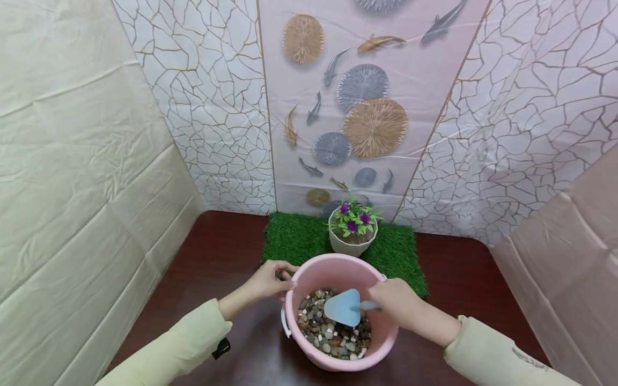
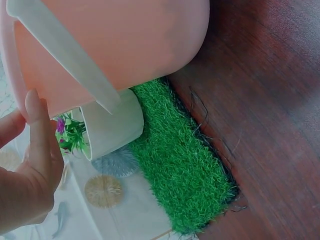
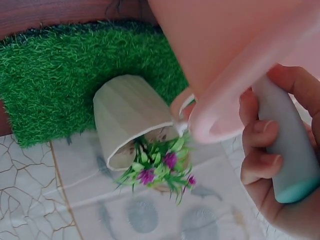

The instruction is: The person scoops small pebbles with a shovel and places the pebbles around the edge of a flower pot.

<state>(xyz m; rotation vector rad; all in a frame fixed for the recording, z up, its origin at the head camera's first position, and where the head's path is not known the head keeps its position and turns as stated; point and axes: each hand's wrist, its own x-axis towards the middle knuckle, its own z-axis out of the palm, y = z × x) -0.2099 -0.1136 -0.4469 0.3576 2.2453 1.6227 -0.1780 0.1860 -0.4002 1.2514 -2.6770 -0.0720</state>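
Note:
A pink bucket (image 1: 338, 274) stands on the table, partly filled with mixed pebbles (image 1: 333, 340). On its left side my left hand (image 1: 267, 280) pinches the rim, thumb and fingers on either side of the wall in the left wrist view. My right hand (image 1: 401, 304) grips a small trowel with a light blue blade (image 1: 344, 307), which is over the pebbles inside the bucket. The trowel's grey handle (image 3: 287, 135) lies within the curled fingers (image 3: 262, 165) in the right wrist view, close to the bucket rim. No pebbles show on the blade.
Behind the bucket, a white pot (image 1: 351, 247) of purple flowers (image 1: 354, 219) stands on a green grass mat (image 1: 292, 236). The bucket's white bail handle (image 2: 70, 55) hangs on its left side. Dark red-brown table (image 1: 232, 241) surrounds them, with cloth-covered walls behind and at both sides.

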